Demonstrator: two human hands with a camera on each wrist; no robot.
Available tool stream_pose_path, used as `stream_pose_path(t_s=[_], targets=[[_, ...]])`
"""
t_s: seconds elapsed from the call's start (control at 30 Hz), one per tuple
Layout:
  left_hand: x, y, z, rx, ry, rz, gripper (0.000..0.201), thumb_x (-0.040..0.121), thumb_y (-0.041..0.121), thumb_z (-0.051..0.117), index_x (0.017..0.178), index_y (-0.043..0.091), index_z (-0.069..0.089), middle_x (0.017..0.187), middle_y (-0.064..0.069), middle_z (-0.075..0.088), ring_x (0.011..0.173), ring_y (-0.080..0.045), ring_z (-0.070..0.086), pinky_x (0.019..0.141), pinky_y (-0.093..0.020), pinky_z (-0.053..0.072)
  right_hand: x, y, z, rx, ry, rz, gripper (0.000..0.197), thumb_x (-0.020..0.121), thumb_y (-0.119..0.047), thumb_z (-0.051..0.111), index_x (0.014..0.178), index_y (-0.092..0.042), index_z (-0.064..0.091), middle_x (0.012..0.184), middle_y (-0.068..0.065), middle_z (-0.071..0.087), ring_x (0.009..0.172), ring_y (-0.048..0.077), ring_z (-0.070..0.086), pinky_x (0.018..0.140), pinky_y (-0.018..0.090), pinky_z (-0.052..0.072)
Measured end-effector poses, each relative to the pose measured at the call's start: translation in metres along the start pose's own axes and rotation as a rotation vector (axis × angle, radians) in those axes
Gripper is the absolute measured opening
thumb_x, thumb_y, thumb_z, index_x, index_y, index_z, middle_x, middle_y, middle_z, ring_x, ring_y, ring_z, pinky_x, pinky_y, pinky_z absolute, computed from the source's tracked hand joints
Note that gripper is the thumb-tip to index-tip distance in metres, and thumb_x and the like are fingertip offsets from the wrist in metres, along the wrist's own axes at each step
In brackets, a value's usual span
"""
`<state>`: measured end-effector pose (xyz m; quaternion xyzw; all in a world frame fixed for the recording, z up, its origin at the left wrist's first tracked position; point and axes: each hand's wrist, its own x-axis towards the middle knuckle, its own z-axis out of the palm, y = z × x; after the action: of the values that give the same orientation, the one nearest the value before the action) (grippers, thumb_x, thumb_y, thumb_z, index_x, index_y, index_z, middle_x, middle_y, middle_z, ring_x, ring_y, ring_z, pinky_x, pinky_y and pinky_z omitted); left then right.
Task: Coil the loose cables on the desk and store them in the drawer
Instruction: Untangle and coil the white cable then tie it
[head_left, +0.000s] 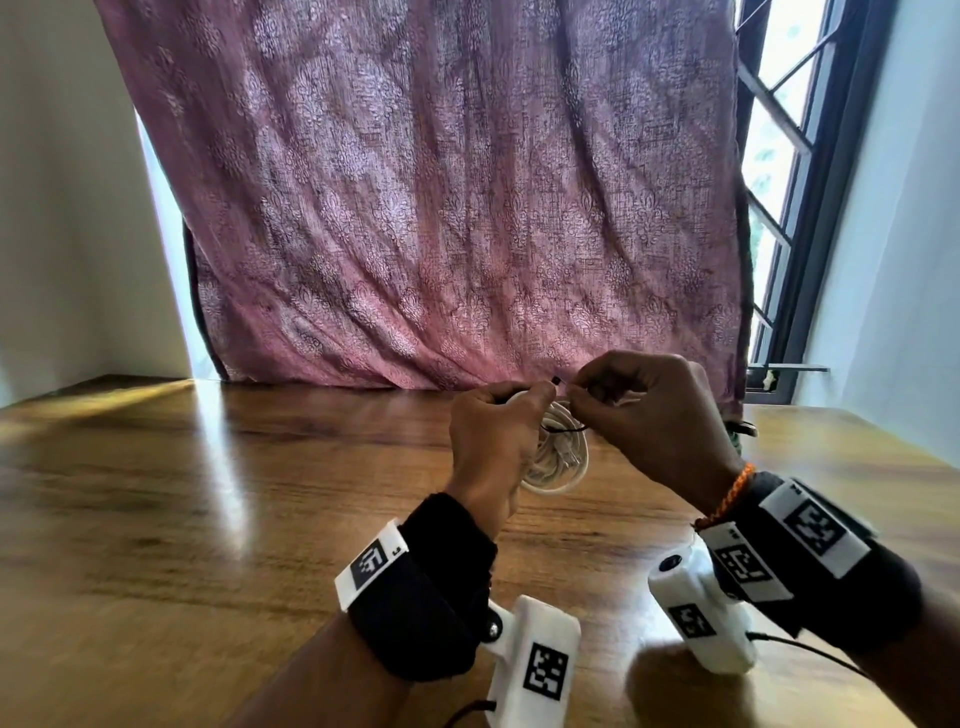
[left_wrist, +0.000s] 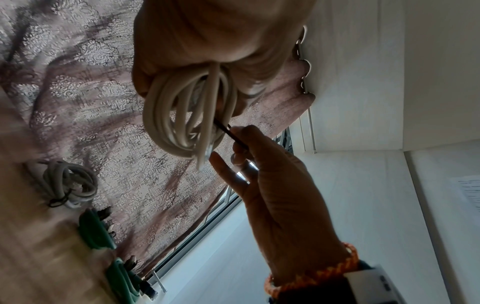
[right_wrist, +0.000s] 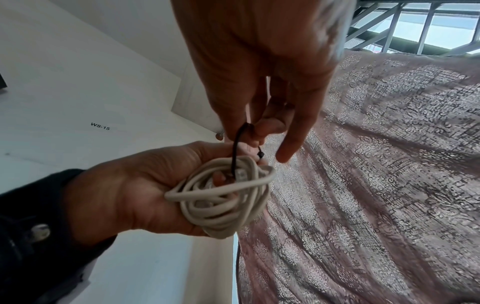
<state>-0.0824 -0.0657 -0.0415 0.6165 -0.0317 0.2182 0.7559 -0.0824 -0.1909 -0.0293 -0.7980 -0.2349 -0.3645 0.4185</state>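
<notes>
My left hand (head_left: 496, 431) grips a white cable wound into a coil (head_left: 558, 460) and holds it upright above the wooden desk (head_left: 208, 493). My right hand (head_left: 644, 410) pinches a thin black tie (head_left: 566, 429) that runs through the coil. In the right wrist view the black tie (right_wrist: 237, 144) loops from my right fingertips (right_wrist: 267, 127) down into the coil (right_wrist: 223, 197), with its knobbed end beside my left thumb. In the left wrist view the tie (left_wrist: 225, 131) stretches taut from the coil (left_wrist: 182, 115) to my right hand (left_wrist: 272, 185).
A grey coiled cable (left_wrist: 68, 183) bound with a black tie lies on the desk by the curtain (head_left: 415, 208). Two green cable bundles (left_wrist: 96, 232) lie beyond it toward the window (head_left: 779, 156). No drawer shows in any view.
</notes>
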Motion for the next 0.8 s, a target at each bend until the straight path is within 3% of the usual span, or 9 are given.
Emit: stream_pose_path(t_s=[0.2,0.4,0.8], targets=[[0.0031,-0.0039,-0.0006,0.001,0.009,-0.016,0.011,0.079,0.009,0.069,0.068,0.007,0.070,0.058,-0.004,0.060,0.041,-0.003,0.047,0.045,-0.014,0.038,0.0002,0.0014,-0.0007,-0.010,-0.016,-0.029,0.009,0.073,-0.019,0.078,0.069,-0.016,0.071,0.056,-0.006,0.063,0.055,0.002,0.055,0.054,0.010,0.043],[0.0046,-0.0051,-0.0008,0.006,0.005,-0.025,0.015,0.079,0.008,0.070,0.063,0.011,0.069,0.047,0.006,0.059,0.037,0.001,0.047,0.043,-0.012,0.037,0.0000,0.0021,-0.0005,-0.014,-0.024,-0.037,0.007,0.073,-0.017,0.078,0.070,-0.016,0.072,0.059,-0.005,0.065,0.059,0.008,0.060,0.056,0.013,0.047],[0.0072,-0.0077,-0.0015,0.022,0.013,-0.033,0.011,0.076,0.011,0.071,0.065,0.011,0.071,0.054,0.001,0.061,0.037,0.000,0.046,0.045,-0.014,0.036,-0.0008,0.0011,-0.0013,-0.018,-0.034,-0.037,0.006,0.073,-0.018,0.077,0.070,-0.017,0.072,0.059,-0.005,0.065,0.060,0.011,0.061,0.059,0.021,0.050]])
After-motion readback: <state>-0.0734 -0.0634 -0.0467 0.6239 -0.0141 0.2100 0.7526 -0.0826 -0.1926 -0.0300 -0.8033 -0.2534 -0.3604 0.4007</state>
